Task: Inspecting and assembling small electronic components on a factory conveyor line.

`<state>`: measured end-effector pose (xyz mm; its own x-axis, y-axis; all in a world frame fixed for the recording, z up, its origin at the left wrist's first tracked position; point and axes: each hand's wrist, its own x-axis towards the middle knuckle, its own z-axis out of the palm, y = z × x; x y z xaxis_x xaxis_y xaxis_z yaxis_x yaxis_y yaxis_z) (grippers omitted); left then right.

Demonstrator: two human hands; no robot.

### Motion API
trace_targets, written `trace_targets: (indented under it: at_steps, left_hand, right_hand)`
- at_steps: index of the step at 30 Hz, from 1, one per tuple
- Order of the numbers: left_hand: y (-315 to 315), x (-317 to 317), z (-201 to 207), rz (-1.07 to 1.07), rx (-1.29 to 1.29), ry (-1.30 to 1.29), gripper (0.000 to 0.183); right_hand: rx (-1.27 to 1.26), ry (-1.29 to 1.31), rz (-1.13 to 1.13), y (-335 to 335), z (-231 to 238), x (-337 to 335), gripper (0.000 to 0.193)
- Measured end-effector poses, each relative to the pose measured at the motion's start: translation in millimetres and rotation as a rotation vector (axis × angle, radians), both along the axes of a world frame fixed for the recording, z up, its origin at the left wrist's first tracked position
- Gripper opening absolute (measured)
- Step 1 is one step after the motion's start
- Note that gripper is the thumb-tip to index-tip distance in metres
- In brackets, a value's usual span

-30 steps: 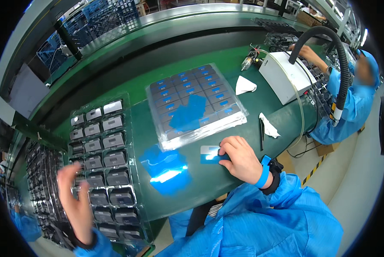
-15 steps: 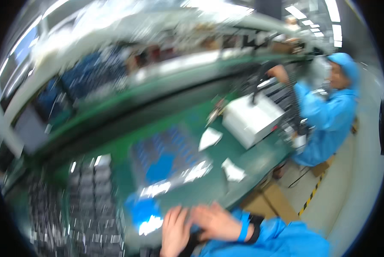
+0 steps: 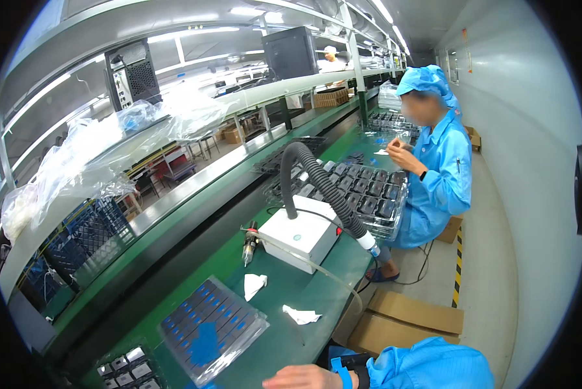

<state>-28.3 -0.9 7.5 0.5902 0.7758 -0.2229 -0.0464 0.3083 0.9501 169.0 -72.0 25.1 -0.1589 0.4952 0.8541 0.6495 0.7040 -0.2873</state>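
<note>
My right hand (image 3: 300, 377) reaches in at the lower edge, palm partly cut off by the picture's border. Its visible fingers stretch out to the left, and I see nothing in them. A blue strap and a black band circle the wrist below a blue sleeve (image 3: 427, 366). My left hand is out of view. Nearest to the right hand lies a clear plastic sheet of dark strips with blue tabs (image 3: 236, 324), with a blue patch (image 3: 205, 343) on top. Two crumpled white wipes (image 3: 254, 285) (image 3: 301, 316) rest on the green bench beyond.
A white box with a black corrugated hose (image 3: 297, 236) stands on the bench beside a small tool (image 3: 249, 245). Trays of dark parts lie beyond (image 3: 368, 188) and at lower left (image 3: 129, 371). A co-worker in blue (image 3: 443, 162) sits at right, near cardboard boxes (image 3: 401, 321).
The view has swung upward and to the right, and the blur is gone. My left hand has left the picture; my right hand sits lower, at the border.
</note>
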Motion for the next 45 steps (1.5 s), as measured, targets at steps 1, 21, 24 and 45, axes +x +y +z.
trace_targets:
  at_steps: [1, 21, 24, 45]
  left_hand:
    - [-2, -1, 14, 0.062, 0.06, 0.076, 0.009]
    - [15, -2, 27, 0.046, -0.068, -0.031, 0.011]
    - [24, -7, 24, 0.005, -0.019, 0.112, 0.009]
    - [45, -31, 8, 0.663, 0.912, 0.942, 0.049]
  right_hand:
    - [-0.094, 0.281, -0.058, 5, 1, -6, 0.023]
    - [-1.002, 0.751, 0.041, 24, -12, -10, 0.034]
    - [-0.687, 0.278, -0.033, 29, 24, 5, 0.041]
    - [-0.696, 0.461, -0.068, 38, -16, 12, 0.034]
